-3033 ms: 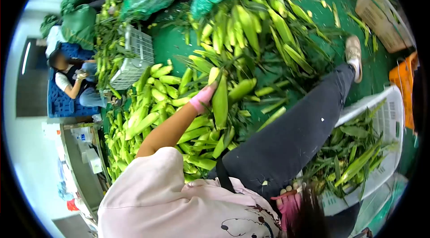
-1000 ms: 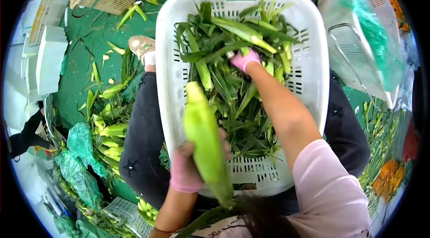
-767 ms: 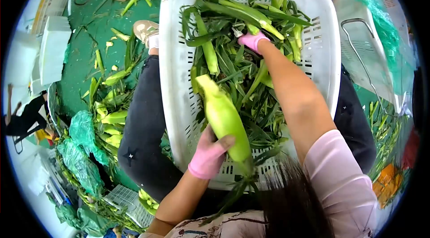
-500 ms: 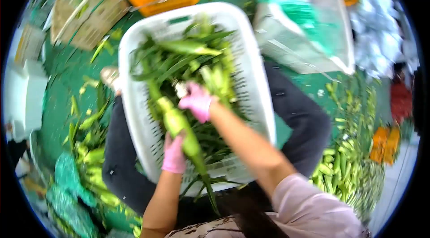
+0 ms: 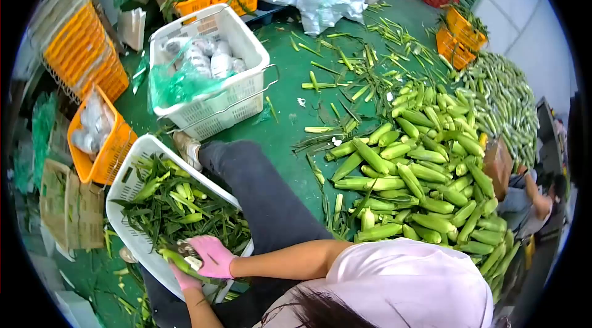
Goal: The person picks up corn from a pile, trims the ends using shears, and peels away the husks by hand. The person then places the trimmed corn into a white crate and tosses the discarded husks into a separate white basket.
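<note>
My left hand (image 5: 185,277), in a pink glove, is closed round a green ear of corn (image 5: 177,259) at the near end of the white basket (image 5: 148,261). My right hand (image 5: 213,256), also gloved in pink, is beside the ear, its fingers bent round a small pale object (image 5: 193,262) too small to identify. Green husks and leaves (image 5: 179,204) lie in the basket, which stands between my legs.
A large heap of corn (image 5: 425,174) lies at the right, with bagged corn (image 5: 505,99) behind it. A white crate (image 5: 225,103) holds wrapped bundles. An orange crate (image 5: 108,158) stands left of my basket. Another person (image 5: 524,198) is at the far right.
The view has swung to the right, so the basket and both hands now appear at the lower left and the corn heap shows fully. My hands stay close together at the ear.
</note>
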A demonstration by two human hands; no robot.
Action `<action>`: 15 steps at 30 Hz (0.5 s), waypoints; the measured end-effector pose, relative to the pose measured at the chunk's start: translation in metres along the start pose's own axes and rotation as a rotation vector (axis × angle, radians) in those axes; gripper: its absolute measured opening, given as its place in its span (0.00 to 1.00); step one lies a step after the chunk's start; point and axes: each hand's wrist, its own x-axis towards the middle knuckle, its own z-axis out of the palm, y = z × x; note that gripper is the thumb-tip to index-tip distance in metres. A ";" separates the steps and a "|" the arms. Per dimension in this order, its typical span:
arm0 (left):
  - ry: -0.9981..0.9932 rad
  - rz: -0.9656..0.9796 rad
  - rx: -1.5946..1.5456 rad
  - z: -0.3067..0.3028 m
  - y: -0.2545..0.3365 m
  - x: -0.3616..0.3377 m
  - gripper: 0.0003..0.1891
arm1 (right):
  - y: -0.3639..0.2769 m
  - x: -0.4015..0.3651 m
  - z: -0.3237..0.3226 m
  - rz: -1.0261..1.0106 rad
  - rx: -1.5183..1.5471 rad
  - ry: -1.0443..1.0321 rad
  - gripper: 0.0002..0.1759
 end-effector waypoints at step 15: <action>0.334 0.892 0.601 0.086 0.000 -0.087 0.31 | 0.020 -0.019 -0.009 0.423 -0.279 -0.787 0.34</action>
